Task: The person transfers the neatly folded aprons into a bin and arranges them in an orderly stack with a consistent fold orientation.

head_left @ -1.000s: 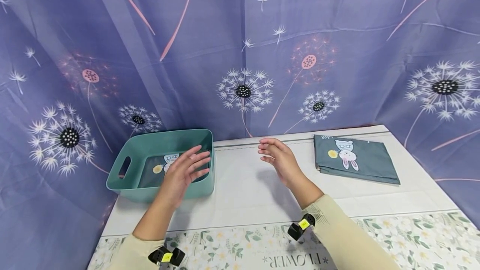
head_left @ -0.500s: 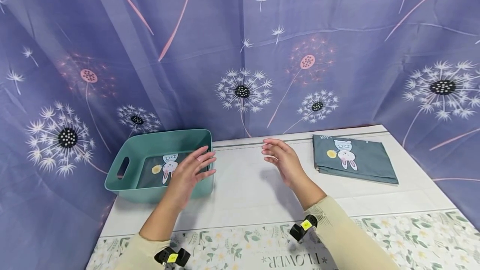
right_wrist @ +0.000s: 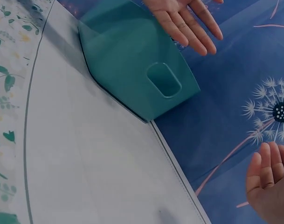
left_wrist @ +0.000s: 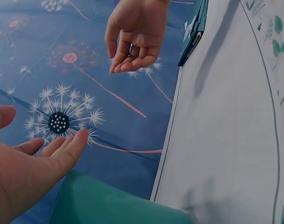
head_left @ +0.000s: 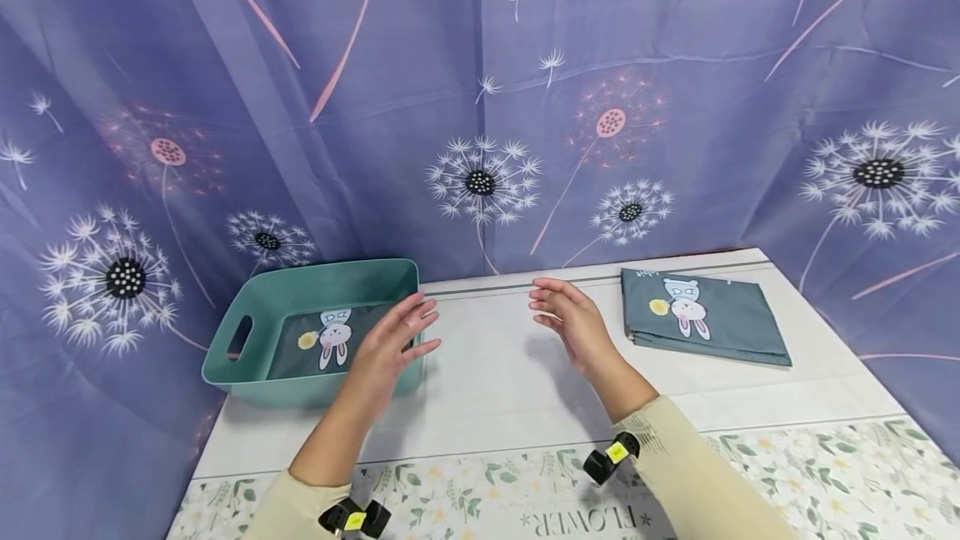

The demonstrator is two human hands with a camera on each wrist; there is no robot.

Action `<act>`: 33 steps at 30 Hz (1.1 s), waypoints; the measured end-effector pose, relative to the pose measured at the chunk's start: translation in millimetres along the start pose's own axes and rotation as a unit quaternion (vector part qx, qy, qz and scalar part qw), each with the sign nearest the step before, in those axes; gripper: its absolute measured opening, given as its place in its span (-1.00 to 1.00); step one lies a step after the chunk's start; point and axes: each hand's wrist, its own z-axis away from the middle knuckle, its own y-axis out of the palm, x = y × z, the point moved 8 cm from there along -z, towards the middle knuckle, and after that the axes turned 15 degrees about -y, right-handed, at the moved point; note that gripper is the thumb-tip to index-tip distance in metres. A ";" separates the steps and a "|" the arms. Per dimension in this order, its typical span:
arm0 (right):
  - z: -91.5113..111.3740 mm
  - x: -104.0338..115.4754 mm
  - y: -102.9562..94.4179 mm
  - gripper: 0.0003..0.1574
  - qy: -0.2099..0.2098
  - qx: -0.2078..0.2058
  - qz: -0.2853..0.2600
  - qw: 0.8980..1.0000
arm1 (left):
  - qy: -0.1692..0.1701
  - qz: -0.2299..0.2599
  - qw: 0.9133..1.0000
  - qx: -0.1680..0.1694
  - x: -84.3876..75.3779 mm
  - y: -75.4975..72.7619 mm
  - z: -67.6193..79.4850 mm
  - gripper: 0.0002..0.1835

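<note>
My left hand (head_left: 385, 352) hovers by the right end of a green plastic bin (head_left: 262, 390), its fingers spread and relaxed, holding nothing. Inside the bin lies a folded dark green cloth (head_left: 292, 354) with a printed white rabbit and a yellow spot. My right hand (head_left: 573, 325) is raised over the white part of the table, palm facing left, fingers loosely bent around nothing. To its right a second folded dark green cloth (head_left: 735, 315), bearing the same rabbit print, lies flat on the table. In the right wrist view the bin (right_wrist: 128, 51) shows its end handle hole.
The table carries a white cover (head_left: 480, 390) with a floral border (head_left: 465, 490) along the near side. A purple curtain (head_left: 360, 182) printed with dandelions hangs right behind the table and along both sides. Black wrist cameras (head_left: 611, 458) sit on both sleeves.
My left hand has drifted right, away from the bin's middle, uncovering more of the cloth inside. The right hand has shifted slightly right. The whole head view has slid a little left.
</note>
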 end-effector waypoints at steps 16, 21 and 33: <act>2.7 -2.2 -12.1 -0.57 -0.003 -0.008 0.019 1.000 | 0.010 -0.006 1.000 -0.008 7.1 17.5 -3.4 -0.49; 1.9 -2.3 -15.5 -0.50 0.001 -0.017 0.023 1.000 | 0.016 -0.008 1.000 0.002 7.9 27.3 -3.9 -0.46; 4.6 0.4 -30.8 -0.51 0.002 -0.028 0.041 0.999 | 0.007 -0.001 1.000 -0.006 19.4 36.5 -14.6 -0.48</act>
